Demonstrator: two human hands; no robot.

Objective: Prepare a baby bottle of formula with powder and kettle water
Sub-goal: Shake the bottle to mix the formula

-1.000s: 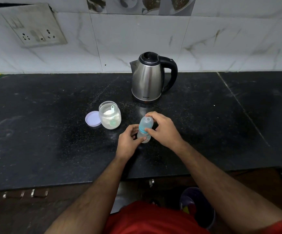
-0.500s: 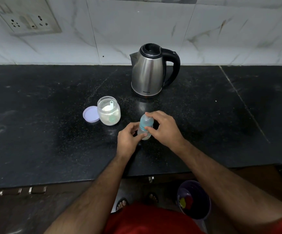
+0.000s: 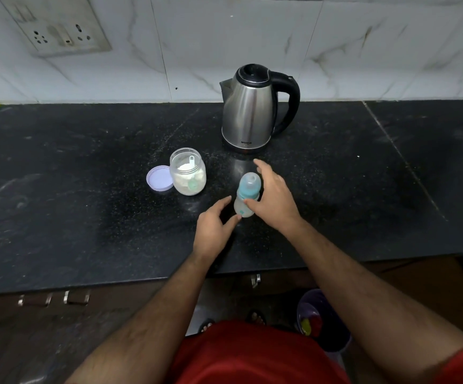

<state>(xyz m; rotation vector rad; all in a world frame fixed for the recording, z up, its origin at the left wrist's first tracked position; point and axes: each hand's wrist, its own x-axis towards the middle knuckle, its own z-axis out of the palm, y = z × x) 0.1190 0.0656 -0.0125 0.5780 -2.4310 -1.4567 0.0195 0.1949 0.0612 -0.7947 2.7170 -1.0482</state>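
Observation:
A small baby bottle (image 3: 248,187) with a teal collar and a clear cap stands upright on the black counter (image 3: 86,189). My left hand (image 3: 212,228) is just left of its base, fingers apart, one fingertip at the bottle's foot. My right hand (image 3: 273,200) hovers on the bottle's right side with fingers spread; only the thumb lies against the bottle. Left of the bottle stands an open clear jar of white powder (image 3: 187,173) with a scoop inside, its lilac lid (image 3: 159,178) lying beside it. A steel kettle (image 3: 248,112) with a black handle stands behind.
A tiled wall with a socket plate (image 3: 58,34) rises behind the counter. Below the front edge are dark drawers and, on the floor at the right, a purple bucket (image 3: 321,322) with coloured items.
Both hands gripped the bottle before; now the fingers have opened off it and the bottle stands by itself. The view has tilted and shifted slightly.

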